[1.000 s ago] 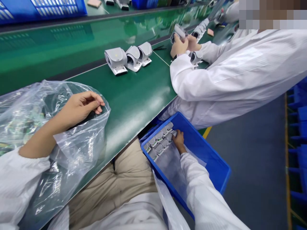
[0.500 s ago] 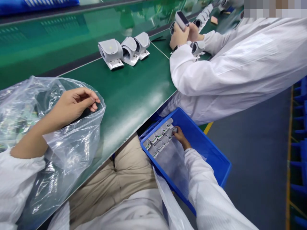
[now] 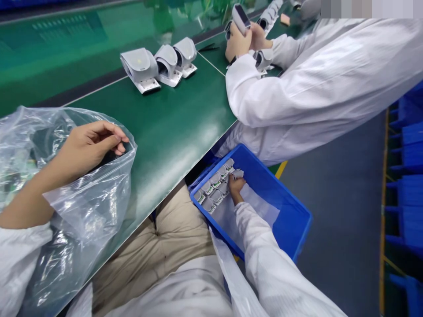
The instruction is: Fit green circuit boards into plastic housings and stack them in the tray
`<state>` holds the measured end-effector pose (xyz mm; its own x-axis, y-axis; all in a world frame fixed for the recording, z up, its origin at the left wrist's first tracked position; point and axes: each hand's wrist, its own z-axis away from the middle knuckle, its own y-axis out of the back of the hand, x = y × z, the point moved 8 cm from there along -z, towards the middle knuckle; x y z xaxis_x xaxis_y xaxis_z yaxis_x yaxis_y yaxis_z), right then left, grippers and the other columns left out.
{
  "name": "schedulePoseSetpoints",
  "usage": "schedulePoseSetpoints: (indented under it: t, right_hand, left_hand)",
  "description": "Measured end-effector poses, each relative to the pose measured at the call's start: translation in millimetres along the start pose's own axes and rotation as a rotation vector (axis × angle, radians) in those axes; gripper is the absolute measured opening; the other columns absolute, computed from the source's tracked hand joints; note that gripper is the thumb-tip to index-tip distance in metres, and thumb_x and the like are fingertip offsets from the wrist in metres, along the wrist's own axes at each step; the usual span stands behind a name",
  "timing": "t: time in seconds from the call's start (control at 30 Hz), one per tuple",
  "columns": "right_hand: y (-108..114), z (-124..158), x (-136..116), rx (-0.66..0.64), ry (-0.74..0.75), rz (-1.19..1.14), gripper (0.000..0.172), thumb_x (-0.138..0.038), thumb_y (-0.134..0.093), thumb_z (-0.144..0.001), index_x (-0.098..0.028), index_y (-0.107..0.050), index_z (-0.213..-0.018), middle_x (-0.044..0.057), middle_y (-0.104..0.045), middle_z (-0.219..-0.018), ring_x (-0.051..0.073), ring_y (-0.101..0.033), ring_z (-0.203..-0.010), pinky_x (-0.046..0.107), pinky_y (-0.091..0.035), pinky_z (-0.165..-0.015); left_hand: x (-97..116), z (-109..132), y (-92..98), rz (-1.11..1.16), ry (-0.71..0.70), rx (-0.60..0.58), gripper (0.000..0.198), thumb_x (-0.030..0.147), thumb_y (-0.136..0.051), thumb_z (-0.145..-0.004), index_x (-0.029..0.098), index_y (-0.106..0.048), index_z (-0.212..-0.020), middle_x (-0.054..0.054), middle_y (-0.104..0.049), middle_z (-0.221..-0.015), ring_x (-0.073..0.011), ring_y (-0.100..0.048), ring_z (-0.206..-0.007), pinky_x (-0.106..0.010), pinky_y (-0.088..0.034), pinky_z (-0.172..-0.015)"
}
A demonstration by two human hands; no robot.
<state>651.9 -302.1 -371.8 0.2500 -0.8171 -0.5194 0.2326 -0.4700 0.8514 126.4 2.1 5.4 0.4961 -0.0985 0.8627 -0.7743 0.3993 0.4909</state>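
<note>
My left hand (image 3: 87, 147) rests on a clear plastic bag (image 3: 82, 198) lying on the green table, its fingers pinching the bag's rim. My right hand (image 3: 235, 184) reaches down into a blue bin (image 3: 280, 193) beside my knee. Its fingers are closed on a small white part (image 3: 237, 173) at the end of the rows of small white-and-green parts (image 3: 213, 189) that lie in the bin on a clear sheet.
Three grey-white housings (image 3: 155, 66) stand on the green table (image 3: 175, 127) further back. A co-worker in a white coat (image 3: 313, 83) sits to the right, both hands (image 3: 243, 42) holding a similar device. Blue crates (image 3: 406, 176) stack at the far right.
My right hand has closed on a small white part at the row's end and lifted it slightly. My left hand has stayed on the bag. The view has shifted a little.
</note>
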Motion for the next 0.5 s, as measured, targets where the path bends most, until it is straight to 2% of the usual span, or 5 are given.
schedulePoseSetpoints:
  t: [0.1,0.17,0.23,0.33,0.5]
  right_hand:
    - [-12,8,-8,0.004,-0.107,0.017,0.081,-0.049,-0.077,-0.081,0.003,-0.054,-0.139,0.04,-0.055,-0.142,0.049,-0.054,-0.136,0.056,-0.049,-0.116]
    - [-16,10,-11,-0.01,-0.137,0.016,0.088,-0.043,-0.078,-0.078,0.006,-0.047,-0.144,0.045,-0.046,-0.149,0.051,-0.053,-0.138,0.057,-0.047,-0.118]
    - [-18,12,-13,-0.032,-0.129,0.009,0.085,-0.04,-0.076,-0.078,0.005,-0.047,-0.144,0.043,-0.045,-0.151,0.051,-0.055,-0.137,0.057,-0.046,-0.121]
    - [-18,15,-14,-0.065,-0.087,-0.008,0.071,-0.04,-0.068,-0.083,-0.002,-0.051,-0.141,0.036,-0.048,-0.15,0.048,-0.058,-0.134,0.059,-0.043,-0.123]
    - [-19,23,-13,-0.06,-0.059,-0.059,0.06,-0.041,-0.058,-0.092,-0.003,-0.054,-0.138,0.036,-0.047,-0.15,0.046,-0.054,-0.137,0.06,-0.04,-0.125]
  left_hand:
    - [-5,-2,0.7,-0.003,-0.001,-0.01,0.02,0.048,-0.079,-0.083,0.032,-0.072,-0.092,0.0,-0.079,-0.089,-0.0247,-0.072,-0.082,-0.044,-0.065,-0.085]
    - [-10,-4,1.8,0.018,-0.013,-0.012,0.018,0.044,-0.08,-0.083,0.031,-0.073,-0.093,0.0,-0.079,-0.091,-0.0222,-0.072,-0.081,-0.041,-0.065,-0.084]
    - [-14,-5,3.0,0.031,-0.028,-0.009,0.017,0.04,-0.08,-0.085,0.028,-0.074,-0.095,0.0,-0.08,-0.093,-0.0182,-0.072,-0.08,-0.035,-0.063,-0.081]
    - [-12,-4,2.6,0.034,-0.029,-0.008,0.017,0.04,-0.079,-0.087,0.026,-0.074,-0.096,0.0,-0.08,-0.093,-0.0154,-0.071,-0.079,-0.03,-0.062,-0.078]
    - [5,5,-2.7,0.005,0.03,-0.049,0.014,0.04,-0.076,-0.091,0.027,-0.072,-0.094,0.002,-0.079,-0.094,-0.0152,-0.07,-0.084,-0.033,-0.063,-0.088]
